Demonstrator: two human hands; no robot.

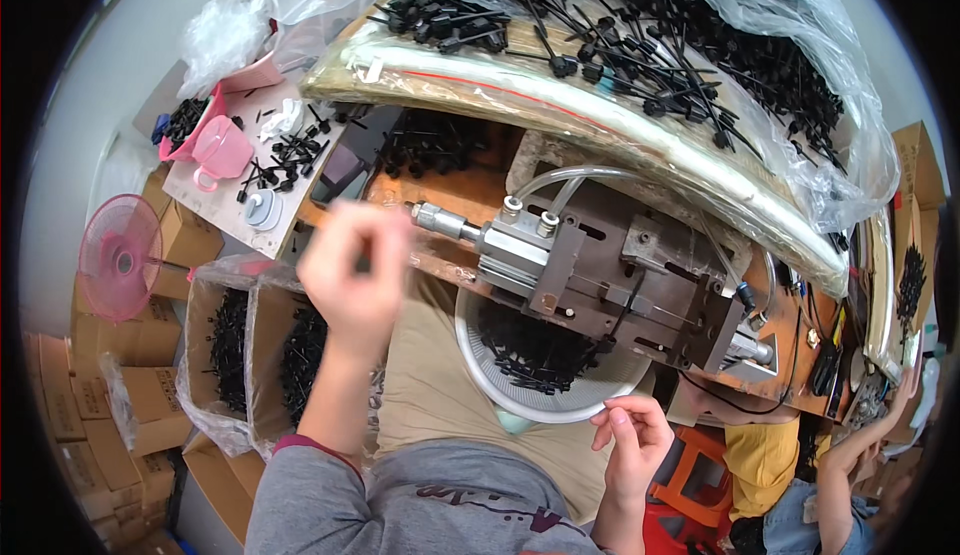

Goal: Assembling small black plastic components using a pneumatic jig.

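My left hand (355,265) is raised at the left end of the bench, smeared by motion; its fingers look curled, and I cannot tell whether anything is in them. Just right of it lies a silver pneumatic cylinder (515,260), bolted to a dark metal press fixture (590,280). My right hand (637,435) hovers over my lap, right of a white plastic basket (468,360). Its thumb and fingers are drawn together, and whatever they hold, if anything, is hidden. Inside the basket, below the fixture, lie many black stick-like plastic parts (540,355).
Behind the fixture, a plastic-lined tray (560,90) is heaped with black parts. Lined boxes (250,340) of similar parts stand at left, near a pink fan (122,258) and a pink cup (222,148). A co-worker's arm (850,455) reaches in at right beside an orange stool (695,465).
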